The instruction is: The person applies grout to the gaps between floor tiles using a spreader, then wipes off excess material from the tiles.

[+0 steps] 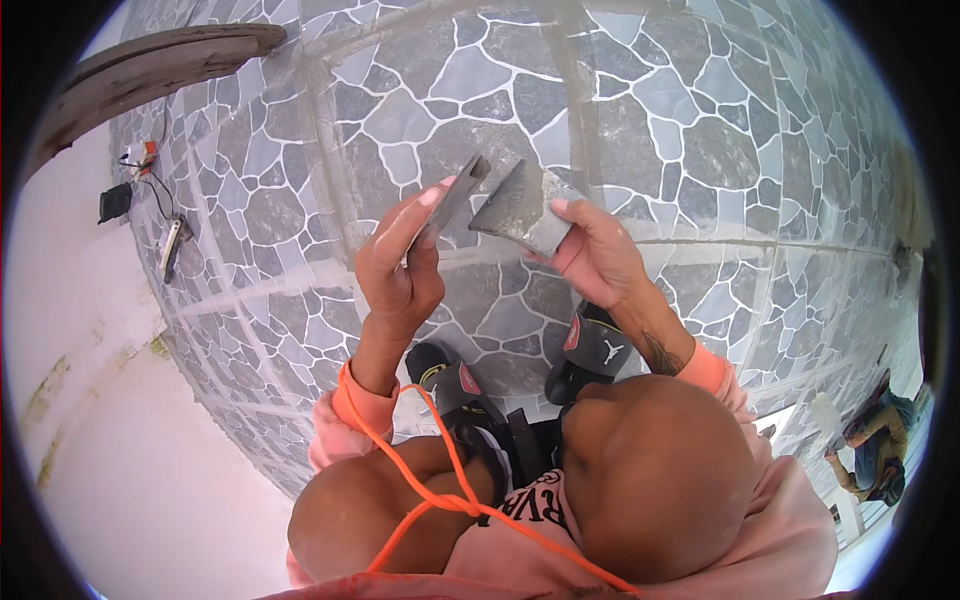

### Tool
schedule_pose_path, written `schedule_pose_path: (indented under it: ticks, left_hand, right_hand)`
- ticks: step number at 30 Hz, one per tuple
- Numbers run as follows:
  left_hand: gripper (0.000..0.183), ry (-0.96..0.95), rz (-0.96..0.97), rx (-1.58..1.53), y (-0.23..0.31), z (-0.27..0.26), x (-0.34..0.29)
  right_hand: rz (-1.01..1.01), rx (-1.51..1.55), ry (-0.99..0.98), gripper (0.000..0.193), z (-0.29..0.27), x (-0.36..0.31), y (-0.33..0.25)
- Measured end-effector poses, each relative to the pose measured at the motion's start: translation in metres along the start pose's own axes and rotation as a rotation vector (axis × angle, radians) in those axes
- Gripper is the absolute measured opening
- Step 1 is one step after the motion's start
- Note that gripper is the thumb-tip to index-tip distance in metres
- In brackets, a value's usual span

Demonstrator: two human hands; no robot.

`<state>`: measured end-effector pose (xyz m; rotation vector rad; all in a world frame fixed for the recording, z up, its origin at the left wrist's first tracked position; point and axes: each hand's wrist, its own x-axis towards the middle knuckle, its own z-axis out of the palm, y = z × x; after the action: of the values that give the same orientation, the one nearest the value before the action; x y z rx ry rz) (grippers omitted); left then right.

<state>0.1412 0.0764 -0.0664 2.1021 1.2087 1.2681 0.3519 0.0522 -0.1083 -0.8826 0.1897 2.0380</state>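
Observation:
My left hand (396, 262) pinches a thin grey tile piece (453, 198), tilted so that its edge shows. Close beside it, my right hand (603, 252) holds a second flat grey tile piece (538, 206) by its right side, with a rough, dusty face turned up. A narrow gap separates the two pieces in this view. Both are raised in front of my knees, over a floor of grey irregular stone shapes (398, 118) with white joints. Some fingertips are hidden behind the pieces.
A weathered curved timber (170, 62) reaches in at the far left. Below it lie an orange-and-white object (147, 152) with cables, a black box (115, 202) and a long tool (173, 248). Another person (880, 448) crouches at the right. An orange cord (455, 500) hangs before me.

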Motion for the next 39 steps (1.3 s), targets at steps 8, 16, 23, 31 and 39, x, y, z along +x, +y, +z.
schedule_pose_path:
  ticks: [8,16,23,31,39]
  left_hand:
    - [0.065,-0.262,0.148,0.113,0.008,0.01,0.002]
    - [0.049,-0.603,-0.214,0.305,0.024,0.011,-0.017]
    - [0.029,-0.312,-0.779,0.014,0.046,0.013,0.002]
    - [0.03,-0.065,-0.987,-0.201,0.074,0.042,0.077]
    - [0.026,-0.002,-0.66,-0.314,0.09,0.055,0.188]
  right_hand:
    - [0.024,0.068,-0.056,0.032,0.008,-0.008,-0.022]
    - [0.02,0.193,-0.192,0.033,-0.012,-0.03,-0.087]
    - [-0.674,-1.116,0.405,0.029,-0.075,0.01,-0.267]
    - [-1.18,-2.536,0.321,0.032,-0.082,0.118,-0.349]
    - [-0.529,-2.956,0.221,0.029,-0.061,0.117,-0.351]
